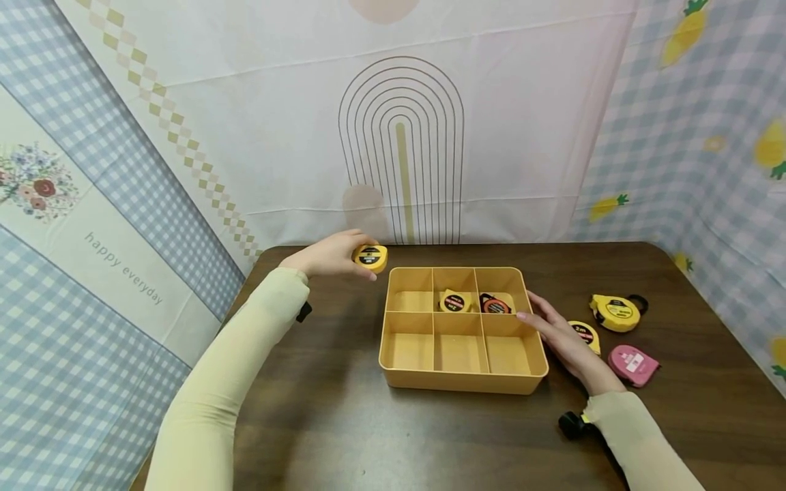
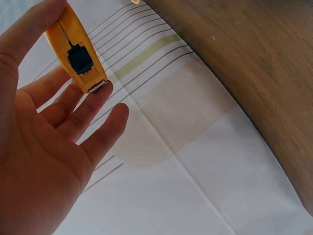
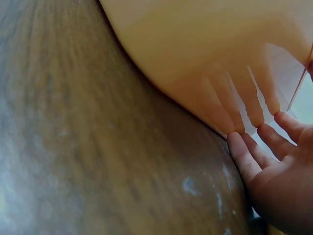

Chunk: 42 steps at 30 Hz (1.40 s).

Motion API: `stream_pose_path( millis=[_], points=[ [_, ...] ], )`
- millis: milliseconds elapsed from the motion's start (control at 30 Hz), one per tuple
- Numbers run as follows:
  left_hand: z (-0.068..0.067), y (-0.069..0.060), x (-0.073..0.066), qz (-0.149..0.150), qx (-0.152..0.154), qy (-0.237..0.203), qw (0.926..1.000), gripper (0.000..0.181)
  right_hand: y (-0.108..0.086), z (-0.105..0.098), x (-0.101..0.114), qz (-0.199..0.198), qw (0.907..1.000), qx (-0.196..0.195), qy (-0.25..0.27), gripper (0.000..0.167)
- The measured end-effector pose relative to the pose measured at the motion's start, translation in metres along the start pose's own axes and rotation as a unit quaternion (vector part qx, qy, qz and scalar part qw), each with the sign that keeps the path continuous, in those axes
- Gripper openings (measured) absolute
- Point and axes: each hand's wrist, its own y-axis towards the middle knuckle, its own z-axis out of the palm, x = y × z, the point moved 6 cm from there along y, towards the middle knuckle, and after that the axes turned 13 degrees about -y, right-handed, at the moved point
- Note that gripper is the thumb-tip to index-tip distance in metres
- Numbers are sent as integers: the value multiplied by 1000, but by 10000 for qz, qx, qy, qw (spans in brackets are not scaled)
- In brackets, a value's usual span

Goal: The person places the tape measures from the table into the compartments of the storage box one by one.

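Observation:
My left hand is raised left of the box's back left corner. It pinches a yellow tape measure between thumb and fingers; the left wrist view shows the tape's metal end hook and a dark button on its narrow side. My right hand holds the right wall of a tan divided box, thumb over the rim and fingertips on the outer face. A yellow tape measure lies in the back middle compartment. In the back right one is a black and orange tape measure, partly hidden by the walls.
Right of the box lie a yellow tape measure with a black strap, a pink tape measure and another yellow tape measure partly behind my right hand. A printed cloth hangs behind the brown table.

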Motion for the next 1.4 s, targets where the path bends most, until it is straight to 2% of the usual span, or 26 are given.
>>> stream_pose_path(
  millis=[267, 1000, 1400],
  points=[
    [3, 5, -7, 42, 49, 52, 10000, 64, 1, -2, -1, -37, 10000, 0, 12, 81],
    [9, 14, -13, 46, 107, -49, 9999, 61, 7, -4, 0, -43, 10000, 47, 67, 79],
    [14, 19, -17, 147, 95, -33, 9998, 62, 9, -7, -1, -73, 9999, 118, -31, 80]
  ],
)
